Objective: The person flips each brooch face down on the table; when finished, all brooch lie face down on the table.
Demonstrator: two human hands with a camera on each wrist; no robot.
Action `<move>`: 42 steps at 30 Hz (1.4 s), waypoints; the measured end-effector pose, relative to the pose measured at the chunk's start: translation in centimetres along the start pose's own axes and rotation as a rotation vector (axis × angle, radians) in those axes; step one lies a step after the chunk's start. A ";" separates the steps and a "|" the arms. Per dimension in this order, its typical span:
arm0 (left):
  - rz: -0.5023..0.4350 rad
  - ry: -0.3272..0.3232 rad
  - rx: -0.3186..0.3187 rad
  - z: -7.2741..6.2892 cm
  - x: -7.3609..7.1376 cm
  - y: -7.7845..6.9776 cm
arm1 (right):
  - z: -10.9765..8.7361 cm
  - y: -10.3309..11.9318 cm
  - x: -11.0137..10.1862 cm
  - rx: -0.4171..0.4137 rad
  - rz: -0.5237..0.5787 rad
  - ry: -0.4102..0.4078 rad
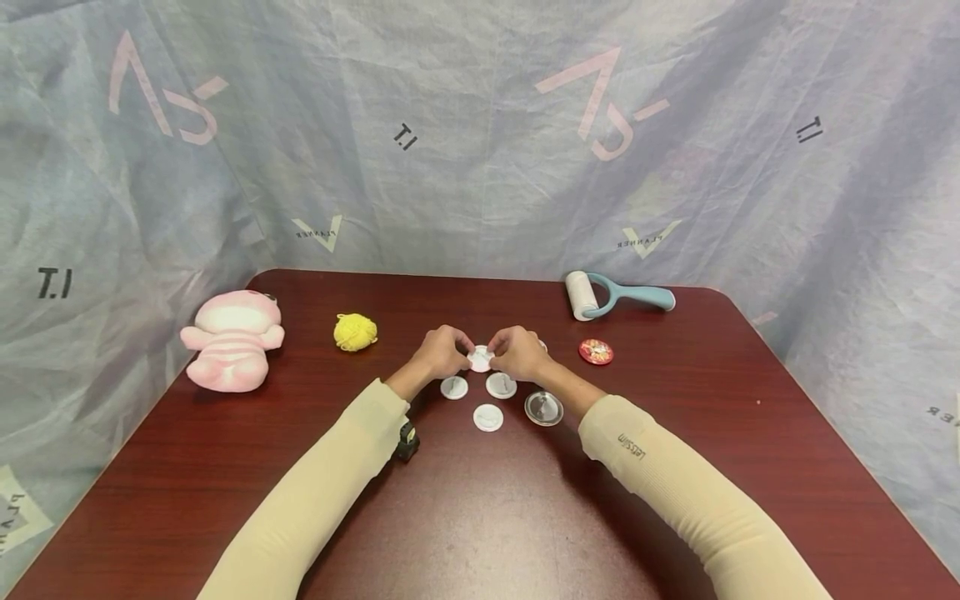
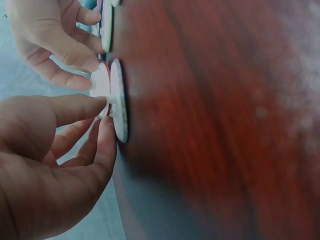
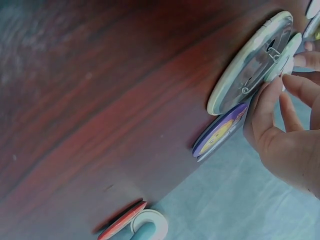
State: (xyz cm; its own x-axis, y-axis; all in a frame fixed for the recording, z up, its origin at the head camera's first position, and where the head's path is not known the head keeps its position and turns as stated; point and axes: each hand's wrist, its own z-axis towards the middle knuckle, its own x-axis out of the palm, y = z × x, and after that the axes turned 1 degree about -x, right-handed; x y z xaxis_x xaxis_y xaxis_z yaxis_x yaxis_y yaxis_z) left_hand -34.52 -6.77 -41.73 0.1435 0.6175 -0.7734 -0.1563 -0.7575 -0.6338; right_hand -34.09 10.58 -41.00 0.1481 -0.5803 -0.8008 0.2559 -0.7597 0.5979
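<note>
Between both hands, over the table's middle, is a round white-backed pin badge (image 1: 481, 358). My left hand (image 1: 442, 353) pinches its left edge between thumb and fingers. On the opposite edge, my right hand (image 1: 517, 353) holds it with thumb and fingertips. The left wrist view shows this badge (image 2: 101, 82) raised on edge, just behind another badge (image 2: 119, 100) on the table. Other white-backed badges lie close by, one left (image 1: 453, 387), one right (image 1: 501, 385) and one nearer (image 1: 488, 417). A larger silver-backed badge (image 1: 543, 408) lies below the right wrist.
A purple badge (image 3: 220, 131) lies beyond the right hand. Farther right are a red badge (image 1: 596, 352) and a lint roller (image 1: 622, 295) with a blue handle. Yellow yarn (image 1: 355, 332) and a pink plush toy (image 1: 234, 340) are at left. A fabric curtain (image 1: 465, 167) surrounds the table.
</note>
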 end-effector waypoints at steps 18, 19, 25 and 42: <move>-0.003 -0.020 -0.019 -0.3 0.1 -0.4 | 0.0 0.3 0.2 0.013 -0.005 0.008; 0.003 -0.018 -0.018 -0.3 0.1 -0.4 | 0.1 0.2 0.2 0.007 -0.010 0.005; 0.016 -0.008 -0.010 -0.2 0.2 -0.2 | 0.2 -0.2 0.4 -0.003 -0.010 -0.003; 0.005 0.013 0.015 -0.5 -0.8 -0.3 | -0.3 -0.6 -1.0 -0.054 0.037 0.012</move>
State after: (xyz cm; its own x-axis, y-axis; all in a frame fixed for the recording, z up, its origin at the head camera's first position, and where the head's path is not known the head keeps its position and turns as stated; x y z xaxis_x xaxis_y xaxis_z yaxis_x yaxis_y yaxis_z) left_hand -34.09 -7.14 -40.93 0.1558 0.6108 -0.7763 -0.1712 -0.7573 -0.6302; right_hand -34.06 11.68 -40.60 0.1695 -0.6042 -0.7786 0.3008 -0.7206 0.6247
